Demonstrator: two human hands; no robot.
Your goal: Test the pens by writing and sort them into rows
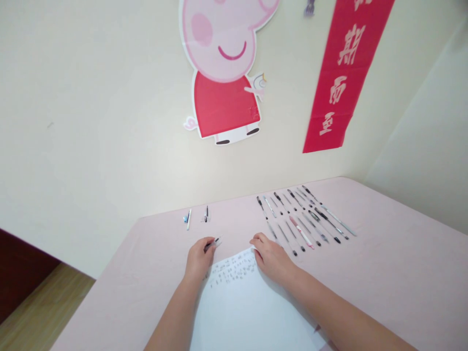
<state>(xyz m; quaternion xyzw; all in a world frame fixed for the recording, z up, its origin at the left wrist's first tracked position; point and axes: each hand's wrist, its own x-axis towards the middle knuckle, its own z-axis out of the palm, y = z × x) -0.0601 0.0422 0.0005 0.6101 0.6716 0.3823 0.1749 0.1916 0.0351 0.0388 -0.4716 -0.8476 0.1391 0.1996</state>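
My left hand (pixel 198 257) is closed around a dark pen with a clear section (pixel 217 242), just beyond the upper left corner of a white sheet of paper (pixel 252 317). Rows of small dark handwriting run along the sheet's far end. My right hand (pixel 273 257) rests at the upper right corner of the paper, fingers bent, thumb apart from them, with no object visible in it. Part of the sheet's right edge is hidden under that hand and forearm.
Several pens and refills (pixel 302 229) lie in two slanted rows at the right of the pink tabletop (pixel 395 273). Farther back on the left are a white pen with a blue piece (pixel 189 219) and small dark and clear parts (pixel 206 214). A wall (pixel 109 136) borders the table's far edge.
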